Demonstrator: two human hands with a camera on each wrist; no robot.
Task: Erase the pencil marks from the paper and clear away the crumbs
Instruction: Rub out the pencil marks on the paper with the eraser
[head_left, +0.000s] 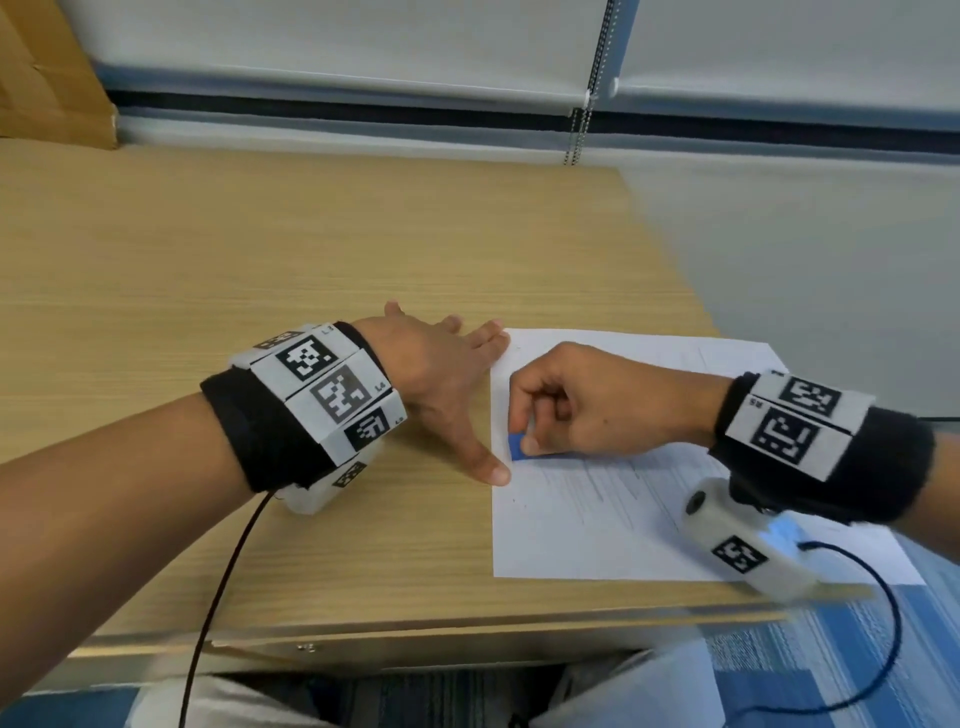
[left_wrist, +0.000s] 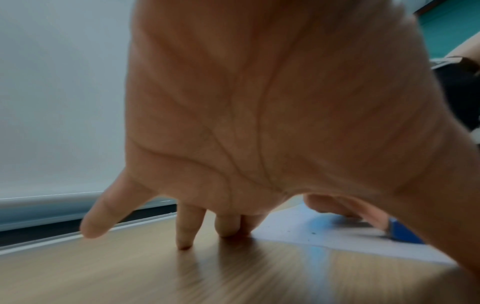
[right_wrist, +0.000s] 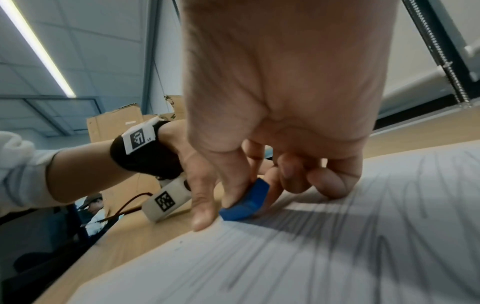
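A white sheet of paper (head_left: 597, 519) lies on the wooden desk (head_left: 260, 260) at the right, with grey pencil strokes (head_left: 613, 483) across its middle. My right hand (head_left: 566, 405) pinches a blue eraser (head_left: 518, 447) between thumb and fingers and presses it onto the paper near its left edge. In the right wrist view the eraser (right_wrist: 246, 202) sits at the end of the pencil strokes (right_wrist: 324, 236). My left hand (head_left: 441, 374) lies spread and flat on the desk, its thumb and fingertips on the paper's left edge. A few dark crumbs (left_wrist: 313, 233) dot the paper (left_wrist: 311, 230).
The desk's front edge (head_left: 415, 629) is just below the paper, and its right edge runs close by the sheet. A cardboard box (head_left: 47, 78) stands at the back left. Window blinds (head_left: 363, 47) with a bead chain (head_left: 582, 104) hang behind the desk.
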